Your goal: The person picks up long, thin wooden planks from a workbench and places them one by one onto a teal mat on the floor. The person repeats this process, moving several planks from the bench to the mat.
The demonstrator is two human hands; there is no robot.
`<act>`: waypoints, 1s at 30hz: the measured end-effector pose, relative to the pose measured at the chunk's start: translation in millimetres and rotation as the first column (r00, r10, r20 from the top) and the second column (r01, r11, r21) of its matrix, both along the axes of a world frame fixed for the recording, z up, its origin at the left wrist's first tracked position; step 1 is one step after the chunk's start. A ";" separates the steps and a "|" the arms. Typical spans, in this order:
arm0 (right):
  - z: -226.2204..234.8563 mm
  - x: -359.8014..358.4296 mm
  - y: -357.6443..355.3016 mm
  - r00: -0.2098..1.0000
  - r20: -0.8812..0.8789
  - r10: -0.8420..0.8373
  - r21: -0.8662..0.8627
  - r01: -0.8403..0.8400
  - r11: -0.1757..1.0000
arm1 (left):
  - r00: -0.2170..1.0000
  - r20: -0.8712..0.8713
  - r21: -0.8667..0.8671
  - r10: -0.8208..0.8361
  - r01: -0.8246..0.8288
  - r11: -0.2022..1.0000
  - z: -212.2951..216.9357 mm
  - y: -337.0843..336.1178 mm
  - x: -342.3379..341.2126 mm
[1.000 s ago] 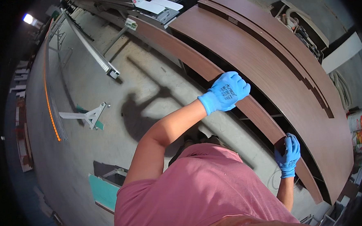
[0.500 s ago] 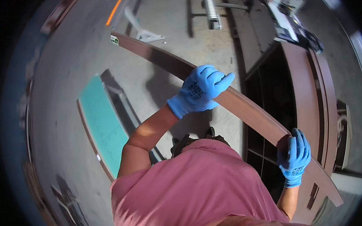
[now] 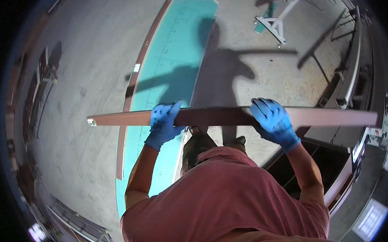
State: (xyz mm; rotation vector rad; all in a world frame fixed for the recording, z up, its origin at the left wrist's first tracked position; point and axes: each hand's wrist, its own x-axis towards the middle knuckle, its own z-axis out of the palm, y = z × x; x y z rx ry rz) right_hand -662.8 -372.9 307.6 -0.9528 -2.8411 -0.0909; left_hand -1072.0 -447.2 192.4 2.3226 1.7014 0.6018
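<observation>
A long, narrow brown wood-look board (image 3: 215, 116) is held crosswise in front of my body, with a small label at its left end. My left hand (image 3: 163, 124), in a blue work glove, is closed round it left of the middle. My right hand (image 3: 274, 122), gloved the same way, grips it farther right, with the fingers over the far edge. Beneath the board's left part runs a long teal-topped work surface (image 3: 173, 56). Another brown strip (image 3: 152, 37) lies along that surface's left edge, with a small white label on it.
A white metal stand (image 3: 281, 26) with an orange bar on top stands at the far right. A roller conveyor (image 3: 354, 77) is on the right. Dark open brown cabinet-like boxes (image 3: 325, 162) lie at the lower right. Metal racks (image 3: 81, 223) line the left.
I have turned to the right. The board has swung from slanting to nearly level across the view, still in both hands. The teal surface now lies ahead of me.
</observation>
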 end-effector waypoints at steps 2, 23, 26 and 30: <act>-22.7 -98.0 37.8 0.989 0.026 0.144 -0.102 -0.140 0.985 | 0.986 0.022 -0.050 0.166 -0.165 0.985 -28.2 -39.1 -79.9; -312.1 -492.9 262.4 0.515 0.221 0.828 -0.254 -0.789 0.559 | 0.439 -0.274 -0.417 0.855 -0.856 0.306 -239.2 -59.3 -176.1; -347.9 -520.3 273.8 0.498 0.173 0.850 -0.320 -0.788 0.526 | 0.413 -0.274 -0.406 0.869 -0.868 0.285 -260.7 -46.9 -185.9; -385.5 -546.9 285.5 0.471 0.133 0.872 -0.303 -0.819 0.488 | 0.378 -0.360 -0.400 0.853 -0.888 0.225 -288.1 -35.5 -192.8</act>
